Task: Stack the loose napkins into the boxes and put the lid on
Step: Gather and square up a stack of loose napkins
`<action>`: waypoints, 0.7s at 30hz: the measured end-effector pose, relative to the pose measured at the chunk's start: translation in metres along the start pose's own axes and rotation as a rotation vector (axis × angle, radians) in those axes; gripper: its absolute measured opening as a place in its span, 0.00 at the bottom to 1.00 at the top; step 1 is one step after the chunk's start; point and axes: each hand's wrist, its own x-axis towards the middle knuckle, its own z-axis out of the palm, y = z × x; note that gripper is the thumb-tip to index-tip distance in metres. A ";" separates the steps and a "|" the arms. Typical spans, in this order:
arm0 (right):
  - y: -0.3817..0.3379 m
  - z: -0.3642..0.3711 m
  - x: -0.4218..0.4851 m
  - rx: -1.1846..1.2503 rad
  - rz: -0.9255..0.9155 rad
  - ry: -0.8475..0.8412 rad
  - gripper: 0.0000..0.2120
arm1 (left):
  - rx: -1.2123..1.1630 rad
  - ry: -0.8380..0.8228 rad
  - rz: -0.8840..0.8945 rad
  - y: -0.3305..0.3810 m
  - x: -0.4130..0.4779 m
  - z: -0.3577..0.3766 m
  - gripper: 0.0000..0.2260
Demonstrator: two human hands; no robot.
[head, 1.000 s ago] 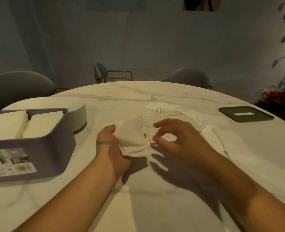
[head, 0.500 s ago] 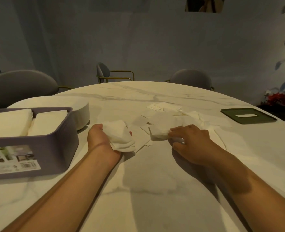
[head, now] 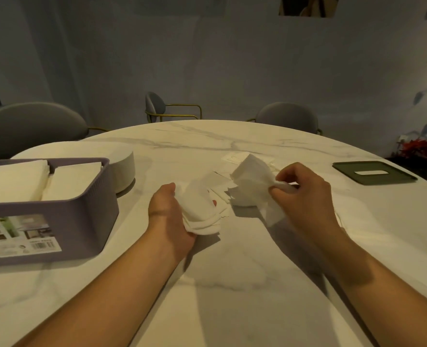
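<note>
Two bundles of napkins are in my hands now. My left hand (head: pixel 168 216) is closed around a small folded stack of white napkins (head: pixel 202 209), low over the surface (head: pixel 232 284), with the fingers wrapped under it and the thumb on the near side. My right hand (head: pixel 305 196) pinches the right edge of a second bundle (head: pixel 251 181) between thumb and fingers (head: pixel 278 190) and holds it lifted and tilted, so its flat face turns toward the left (one loose corner hangs down below it). The two bundles are just beside each other, and I cannot tell whether they touch.

More loose napkins (head: pixel 245 159) lie flat on the surface behind my hands, near the middle.

At the left stands the purple box (head: pixel 64 221) with a printed label on its near wall. It has two compartments, and each one already holds a neat pile of white napkins (head: pixel 72 179). Behind the box, touching or nearly touching it, is a round white container (head: pixel 123 169). The dark green lid (head: pixel 372 171) with a pale slot in its middle lies far at the right side of the surface, well apart from the box.
</note>
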 end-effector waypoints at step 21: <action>-0.041 0.015 -0.042 0.051 -0.436 -0.319 0.15 | 0.112 -0.200 -0.044 -0.025 -0.039 0.022 0.21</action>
